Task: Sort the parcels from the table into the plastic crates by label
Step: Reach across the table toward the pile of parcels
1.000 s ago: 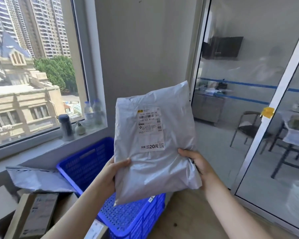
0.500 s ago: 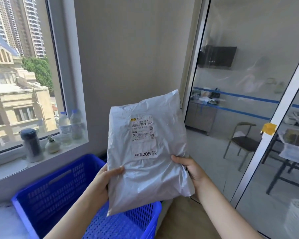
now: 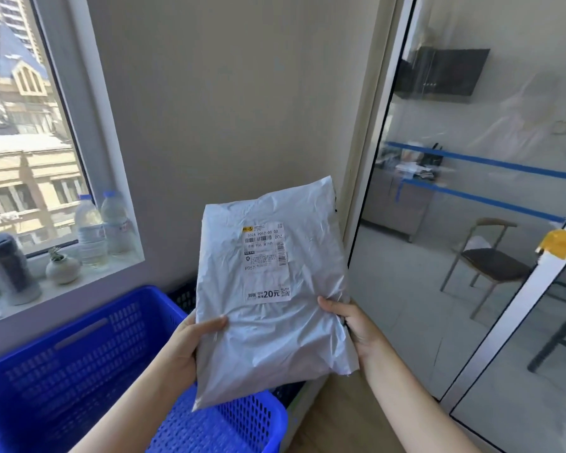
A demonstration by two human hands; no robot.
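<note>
A grey plastic mailer parcel (image 3: 275, 338) is held upright in front of me, its white shipping label (image 3: 265, 253) facing the camera. My left hand (image 3: 190, 341) grips its lower left edge with the thumb across the front. My right hand (image 3: 347, 322) grips the lower right edge, thumb on the front. Below and to the left stands a blue plastic crate (image 3: 89, 325) with perforated walls. The parcel's bottom corner hangs above the crate's right rim. A dark crate (image 3: 183, 299) shows partly behind the parcel.
A window sill at the left carries two water bottles (image 3: 102, 230), a small white vase (image 3: 62, 268) and a dark flask (image 3: 9, 269). A glass partition with a metal frame (image 3: 504, 322) stands at the right, a chair (image 3: 490, 266) behind it. Wood floor lies below.
The view has turned right and the table's parcels have left the frame. The parcel has come lower and nearer to the blue crate. Both hands keep the same hold.
</note>
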